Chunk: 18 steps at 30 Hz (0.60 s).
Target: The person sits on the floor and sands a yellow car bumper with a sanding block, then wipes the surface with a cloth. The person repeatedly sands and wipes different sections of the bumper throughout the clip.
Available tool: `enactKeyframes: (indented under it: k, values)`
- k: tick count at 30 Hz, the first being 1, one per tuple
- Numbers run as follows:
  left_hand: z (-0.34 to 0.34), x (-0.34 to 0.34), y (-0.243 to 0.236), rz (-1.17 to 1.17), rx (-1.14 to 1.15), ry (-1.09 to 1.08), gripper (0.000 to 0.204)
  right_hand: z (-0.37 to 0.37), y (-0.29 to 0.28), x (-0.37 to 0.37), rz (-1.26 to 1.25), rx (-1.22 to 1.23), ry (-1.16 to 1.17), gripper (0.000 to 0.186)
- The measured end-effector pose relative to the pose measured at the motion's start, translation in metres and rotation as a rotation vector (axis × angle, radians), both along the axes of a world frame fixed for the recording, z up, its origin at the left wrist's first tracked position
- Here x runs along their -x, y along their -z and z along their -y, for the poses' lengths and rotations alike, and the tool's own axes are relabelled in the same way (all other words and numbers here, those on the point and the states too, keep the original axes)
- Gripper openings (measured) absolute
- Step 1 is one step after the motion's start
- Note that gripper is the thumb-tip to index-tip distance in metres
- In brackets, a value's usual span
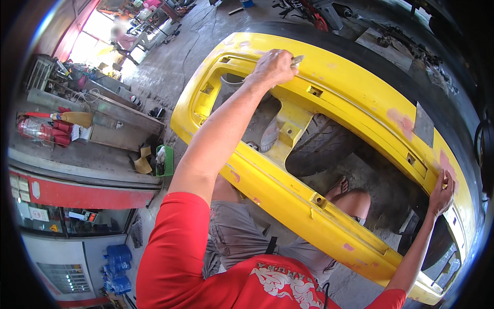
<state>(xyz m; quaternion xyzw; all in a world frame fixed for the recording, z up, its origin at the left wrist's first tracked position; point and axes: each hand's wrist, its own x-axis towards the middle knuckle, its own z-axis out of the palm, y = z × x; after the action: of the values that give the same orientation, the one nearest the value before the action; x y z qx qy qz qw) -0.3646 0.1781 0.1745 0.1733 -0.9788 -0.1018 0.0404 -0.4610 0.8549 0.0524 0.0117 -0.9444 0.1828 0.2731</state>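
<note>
A large yellow car bumper point(355, 100) with pinkish filler patches lies across in front of me, above my lap. My left hand point(275, 67) is closed at its far left part, with a small folded greyish-tan piece point(297, 62) sticking out between the fingers against the yellow surface. What this piece is made of is unclear. Over at the right, my right hand point(442, 194) is closed on the bumper's edge beside a pink patch, its fingers bent. A dark grey rectangular sheet point(424, 125) rests on the bumper's far right side.
Through the bumper's openings a black tyre point(321, 144) shows beneath. At left are a green basket point(165, 160), a broom point(77, 118) and blue water bottles point(118, 268). Motorcycle parts point(314, 15) lie at the back. A person point(128, 38) sits far off at upper left.
</note>
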Motion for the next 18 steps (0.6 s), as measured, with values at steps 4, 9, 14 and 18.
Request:
enactKeyframes:
  k: [4,9,14,18]
  values:
    - [0.012,0.005,-0.006,0.027,-0.095,-0.097,0.031,0.000,-0.001,0.000,0.028,0.013,0.012,0.033]
    - [0.022,0.013,-0.003,-0.045,-0.104,-0.155,0.032,0.002,-0.002,-0.002,0.002,-0.002,0.021,0.034]
    - [0.005,0.014,-0.005,-0.025,-0.019,-0.046,0.029,0.002,-0.003,-0.001,0.041,-0.036,0.057,0.034]
    - [0.008,0.012,-0.020,-0.013,-0.059,-0.069,0.030,0.000,-0.002,-0.001,-0.001,0.000,0.005,0.034]
